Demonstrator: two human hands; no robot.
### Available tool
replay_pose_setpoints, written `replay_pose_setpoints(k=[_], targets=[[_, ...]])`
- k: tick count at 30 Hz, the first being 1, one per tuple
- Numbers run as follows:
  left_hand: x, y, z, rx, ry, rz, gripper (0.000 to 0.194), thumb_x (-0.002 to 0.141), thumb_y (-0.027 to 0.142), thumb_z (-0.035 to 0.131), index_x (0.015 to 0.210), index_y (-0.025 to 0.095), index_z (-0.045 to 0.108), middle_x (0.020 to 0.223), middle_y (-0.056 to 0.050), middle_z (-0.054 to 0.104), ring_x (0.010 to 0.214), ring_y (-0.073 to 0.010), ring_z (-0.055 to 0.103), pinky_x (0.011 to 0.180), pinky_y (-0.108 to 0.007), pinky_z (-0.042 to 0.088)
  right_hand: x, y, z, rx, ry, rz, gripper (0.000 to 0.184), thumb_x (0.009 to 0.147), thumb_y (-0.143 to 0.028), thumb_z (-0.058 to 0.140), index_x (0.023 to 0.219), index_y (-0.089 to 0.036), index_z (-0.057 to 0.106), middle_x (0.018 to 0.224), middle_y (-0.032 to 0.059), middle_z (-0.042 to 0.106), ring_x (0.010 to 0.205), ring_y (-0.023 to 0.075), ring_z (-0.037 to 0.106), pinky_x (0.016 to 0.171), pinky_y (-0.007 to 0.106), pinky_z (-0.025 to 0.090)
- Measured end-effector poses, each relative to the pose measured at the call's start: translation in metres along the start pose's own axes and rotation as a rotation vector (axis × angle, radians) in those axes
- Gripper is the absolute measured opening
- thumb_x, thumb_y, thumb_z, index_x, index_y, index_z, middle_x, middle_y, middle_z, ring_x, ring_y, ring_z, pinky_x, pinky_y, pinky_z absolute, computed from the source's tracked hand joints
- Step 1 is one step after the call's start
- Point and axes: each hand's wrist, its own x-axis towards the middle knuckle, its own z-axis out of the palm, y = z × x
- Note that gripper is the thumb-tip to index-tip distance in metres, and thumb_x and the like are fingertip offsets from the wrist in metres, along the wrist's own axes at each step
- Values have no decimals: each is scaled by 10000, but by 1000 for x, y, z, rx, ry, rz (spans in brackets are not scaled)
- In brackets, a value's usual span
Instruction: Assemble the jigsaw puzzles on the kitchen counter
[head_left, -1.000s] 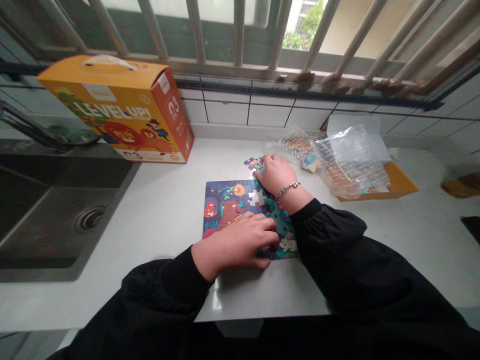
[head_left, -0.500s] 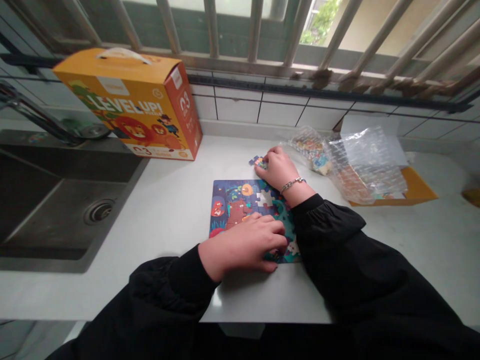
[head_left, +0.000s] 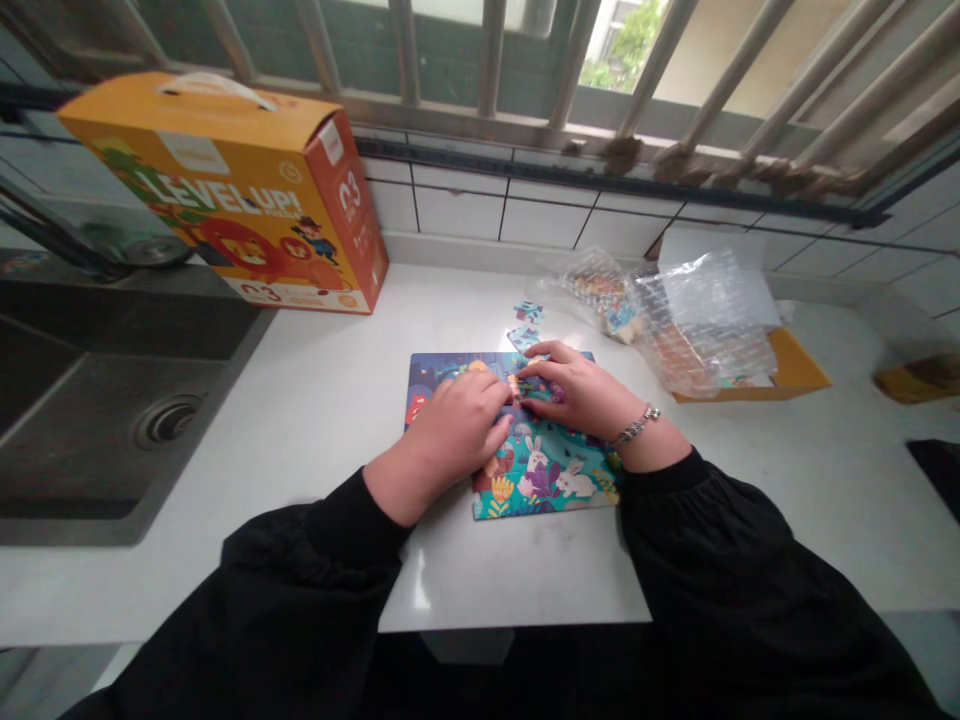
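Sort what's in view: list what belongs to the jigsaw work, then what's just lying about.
Jigsaw work:
- jigsaw, with the left hand and right hand at it
- loose pieces, just beyond its far edge

Lying about, as far as I can judge:
- LEVEL UP! box, likely packaging
- clear plastic
- open orange box, partly under the plastic

white counter (head_left: 322,430) — puzzle (head_left: 551,490), pieces (head_left: 528,312), orange box (head_left: 225,215)

Puzzle (head_left: 544,472) is smooth card; countertop (head_left: 322,420) looks glossy from here; sleeves (head_left: 315,565) matt cloth; bracelet (head_left: 635,427) shiny metal; wrap (head_left: 694,330) crinkly plastic.
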Motion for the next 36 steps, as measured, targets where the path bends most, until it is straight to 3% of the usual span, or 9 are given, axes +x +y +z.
replay_pose_setpoints(k=[4,15,27,36], targets=[[0,-8,4,27,-1,-30,259,1030,279,671,1256,161,719,1410,-177,710,1341,-366,650,1133,-552,556,3,2,3,10,20,-4,346,970,-373,844,1301,-273,820,1454,156,667,1336,322,693,1199,544,570],[1,-9,6,0,-17,-32,262,1046,291,646,1258,157,724,1497,-178,696,1404,-376,634,1195,-592,511,4,5,5,36,18,-19,316,977,-414,860,1250,-257,831,1329,139,704,1249,305,695,1144,510,583],[2,-7,5,15,-39,-37,305,1055,299,645,1303,149,738,1519,-192,687,1406,-385,632,1186,-601,512,6,10,10,-3,37,-22,251,980,-432,871,1171,-269,863,1289,122,716,1185,285,708,1102,490,593],[4,-6,4,20,-38,-43,299,1058,294,649,1297,172,781,1509,-166,713,1426,-386,643,1197,-613,514,7,14,13,-26,98,-43,200,950,-353,905,1109,-245,853,1212,113,733,1112,291,714,1025,480,611]])
